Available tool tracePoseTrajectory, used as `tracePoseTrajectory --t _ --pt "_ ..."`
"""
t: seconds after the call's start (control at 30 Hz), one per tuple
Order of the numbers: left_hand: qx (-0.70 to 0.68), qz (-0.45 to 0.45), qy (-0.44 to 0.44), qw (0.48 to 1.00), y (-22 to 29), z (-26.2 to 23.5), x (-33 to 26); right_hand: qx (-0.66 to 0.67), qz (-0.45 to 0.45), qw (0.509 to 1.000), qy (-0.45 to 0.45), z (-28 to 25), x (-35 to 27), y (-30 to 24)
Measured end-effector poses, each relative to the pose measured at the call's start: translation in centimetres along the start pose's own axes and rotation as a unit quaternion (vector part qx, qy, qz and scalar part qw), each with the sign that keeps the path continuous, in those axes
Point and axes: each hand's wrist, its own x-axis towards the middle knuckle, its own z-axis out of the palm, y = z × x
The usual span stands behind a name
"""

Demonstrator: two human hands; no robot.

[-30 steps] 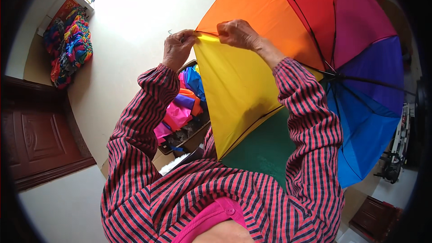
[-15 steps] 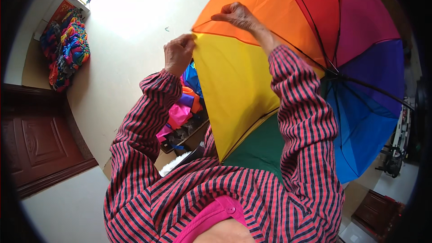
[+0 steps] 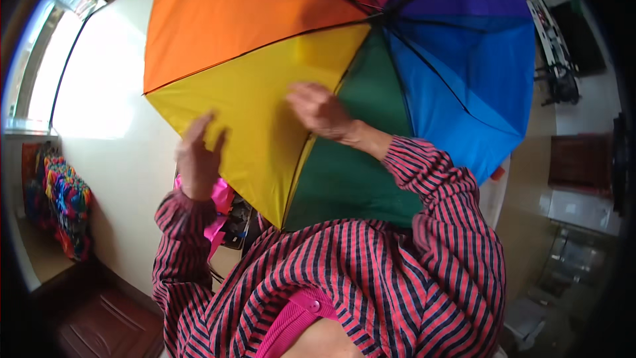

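Left of centre, a dark support (image 3: 237, 231), mostly hidden from where I stand, carries folds of bright pink cloth (image 3: 224, 197); whether it is a tabletop or an open container cannot be told. Around it spreads the pale floor (image 3: 122, 185), whitened at upper left by a patch of glare (image 3: 93, 106). A multicoloured bundle (image 3: 68, 199) occupies the floor's left margin, its contact with the floor unclear from here.

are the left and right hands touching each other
Apart: the head view shows the left hand and the right hand with yellow umbrella fabric visible between them.
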Motion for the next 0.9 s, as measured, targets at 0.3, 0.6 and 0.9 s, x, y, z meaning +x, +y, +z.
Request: tracePoseTrajectory --t 0.3,0.6,0.9 --pt "0.117 0.03 -0.427 0.896 1.8 16.5 -1.0 -0.256 0.324 0.911 -0.017 -4.1 -17.2 5.5" --pt "0.143 0.053 -0.382 0.911 1.6 25.7 -2.1 -0.299 0.262 0.915 0.059 -5.5 -18.1 10.5" --pt "0.078 -0.067 -0.335 0.937 2.5 27.3 -4.7 -0.294 0.321 0.898 0.064 -2.5 -17.5 7.1"
